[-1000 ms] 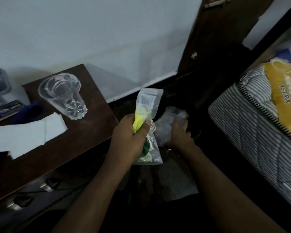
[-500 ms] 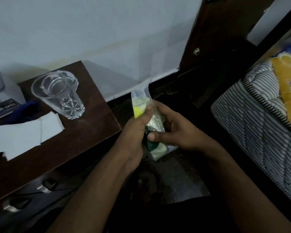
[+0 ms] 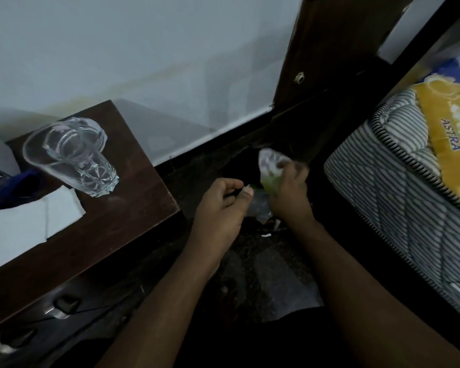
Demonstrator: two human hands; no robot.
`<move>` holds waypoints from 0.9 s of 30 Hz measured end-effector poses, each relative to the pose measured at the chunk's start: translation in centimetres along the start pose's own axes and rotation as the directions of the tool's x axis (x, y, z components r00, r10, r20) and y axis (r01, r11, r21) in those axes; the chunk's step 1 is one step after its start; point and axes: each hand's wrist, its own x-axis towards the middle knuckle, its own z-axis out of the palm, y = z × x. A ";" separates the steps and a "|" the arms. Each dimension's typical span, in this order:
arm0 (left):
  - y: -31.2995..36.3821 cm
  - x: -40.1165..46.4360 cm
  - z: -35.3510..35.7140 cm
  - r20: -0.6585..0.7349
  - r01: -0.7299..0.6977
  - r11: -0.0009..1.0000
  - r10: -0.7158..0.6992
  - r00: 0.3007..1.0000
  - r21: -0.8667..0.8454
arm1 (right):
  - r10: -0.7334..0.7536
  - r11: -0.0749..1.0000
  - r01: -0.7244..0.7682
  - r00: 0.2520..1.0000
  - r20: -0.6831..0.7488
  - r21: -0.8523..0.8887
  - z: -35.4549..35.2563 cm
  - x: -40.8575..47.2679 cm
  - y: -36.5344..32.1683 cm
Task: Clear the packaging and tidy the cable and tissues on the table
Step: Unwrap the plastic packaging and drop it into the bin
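Already the clearing seems under way: the right hand point(image 3: 290, 192) grips the crumpled clear packet point(image 3: 270, 168), fingers curled round its green and yellow lower part while the transparent top sticks up above the knuckles. It holds it low over the dark floor, off the table's edge and just short of the striped mattress point(image 3: 398, 197) on its far side. The left hand point(image 3: 222, 205), just beside and to the left of it, holds nothing that can be made out; its fingers are loosely curled with the thumb tip near the forefinger (something thin and dark may sit between them, too dim to tell).

What is left lies well to the left of both hands. White tissues point(image 3: 27, 229) are spread unfolded on the brown table point(image 3: 117, 229), with a clear glass point(image 3: 72, 158) standing just behind them. A blue object point(image 3: 16, 184) and a dark item at the frame's edge sit further left. No cable can be told with certainty, though a thin dark line runs below the tabletop. So, by my judgement, the packet is about to be discarded, and the tissues and cable are not yet tidied.
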 end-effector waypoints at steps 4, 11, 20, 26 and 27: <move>-0.5 -0.1 0.0 0.005 -0.001 1.000 0.001 1.000 0.015 | 0.250 0.924 -0.047 0.824 0.508 -0.378 2.4 -0.1 1.5; -0.1 -0.2 -1.7 -0.062 -0.032 0.998 0.035 0.997 0.048 | -0.123 0.966 0.170 0.964 0.237 -0.192 0.7 -0.1 -3.0; 0.6 -2.6 -8.1 -0.270 -0.089 0.983 0.131 0.954 0.162 | -0.424 0.905 0.419 0.899 0.109 0.070 -0.5 -5.8 -11.8; -0.3 -6.4 -13.7 -0.390 -0.075 0.982 0.139 0.910 0.173 | -0.562 0.827 0.555 0.814 0.148 0.085 -0.3 -10.8 -17.8; -0.4 -7.0 -14.6 -0.413 -0.073 0.982 0.140 0.900 0.172 | -0.583 0.812 0.576 0.800 0.143 0.093 -0.3 -11.5 -18.9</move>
